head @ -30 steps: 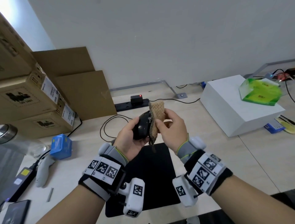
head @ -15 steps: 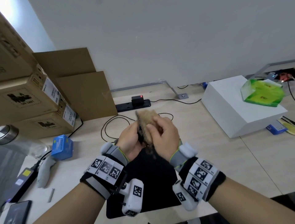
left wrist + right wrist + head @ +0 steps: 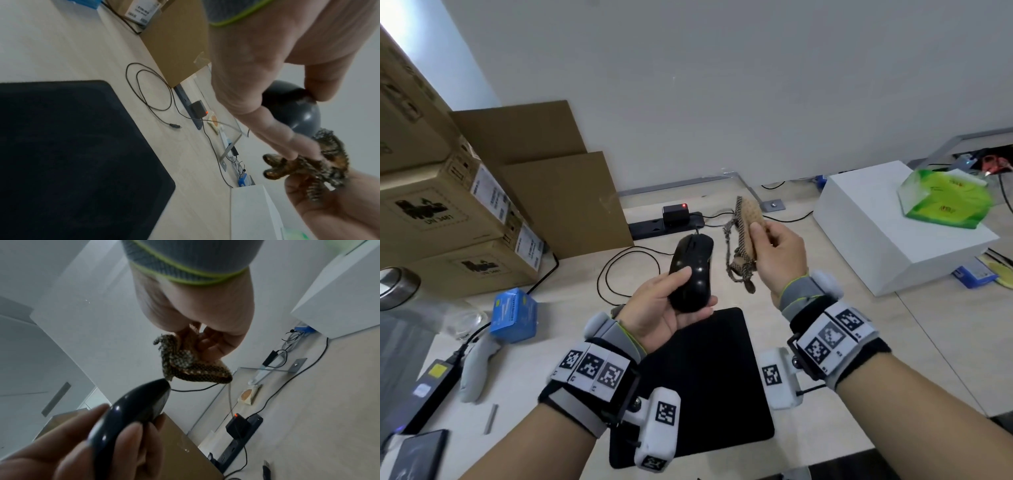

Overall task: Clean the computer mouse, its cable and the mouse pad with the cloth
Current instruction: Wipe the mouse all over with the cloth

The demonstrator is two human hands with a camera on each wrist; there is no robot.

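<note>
My left hand grips the glossy black mouse in the air above the desk, thumb on its left side, fingers curled under it; the mouse also shows in the right wrist view. To its right my right hand pinches the folded tan and dark woven cloth, held upright and apart from the mouse. The cloth hangs beside the mouse in the left wrist view. The black mouse pad lies on the desk below my wrists. The mouse cable loops on the desk behind.
Cardboard boxes stack at the left. A power strip with an adapter lies along the back. A white box with a green tissue pack stands at the right. A blue box and a power brick sit at front left.
The cloth was pressed against the mouse half a second ago; now my right hand has pulled it away to the right, and the mouse lies uncovered in my left hand.
</note>
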